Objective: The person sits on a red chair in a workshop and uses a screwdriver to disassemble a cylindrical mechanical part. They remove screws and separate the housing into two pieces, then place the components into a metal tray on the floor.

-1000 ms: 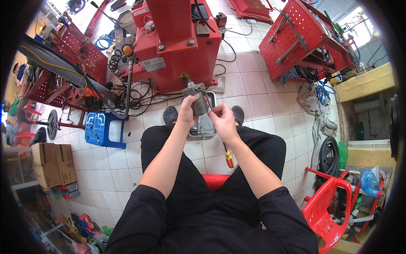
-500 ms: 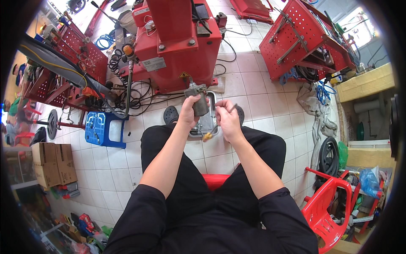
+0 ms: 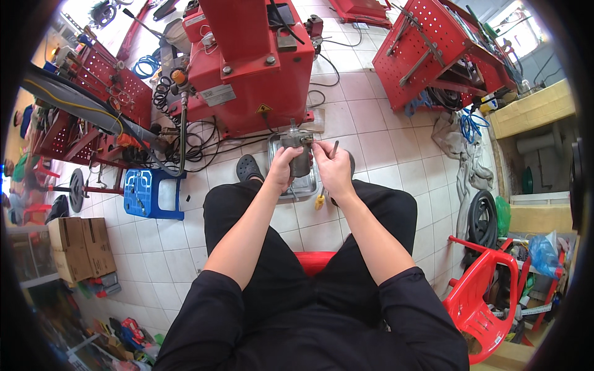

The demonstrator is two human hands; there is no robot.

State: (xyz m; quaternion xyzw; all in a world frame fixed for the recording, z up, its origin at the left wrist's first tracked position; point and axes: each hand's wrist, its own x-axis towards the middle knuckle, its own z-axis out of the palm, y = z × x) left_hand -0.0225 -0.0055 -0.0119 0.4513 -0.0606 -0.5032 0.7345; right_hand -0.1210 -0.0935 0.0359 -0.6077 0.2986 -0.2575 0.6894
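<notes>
My left hand is wrapped round a grey metal cylinder, which stands roughly upright with a flanged head and a thin shaft at the top. My right hand is closed around a screwdriver; its yellow handle hangs below the palm and its shank pokes out above. The thumb and forefinger of that hand meet at a small fitting on the right side of the cylinder's head. Whatever they pinch there is too small to make out. Below the cylinder, a metal tray lies on the floor between my feet.
Ahead stands a red machine base with hoses and cables around it. A blue stool is at left, near cardboard boxes. To the right are a red perforated tool rack and a red plastic chair.
The cylinder has become more upright and shifted slightly right and down. My right fingers have come to its head, and the screwdriver now hangs more vertically, its handle farther right.
</notes>
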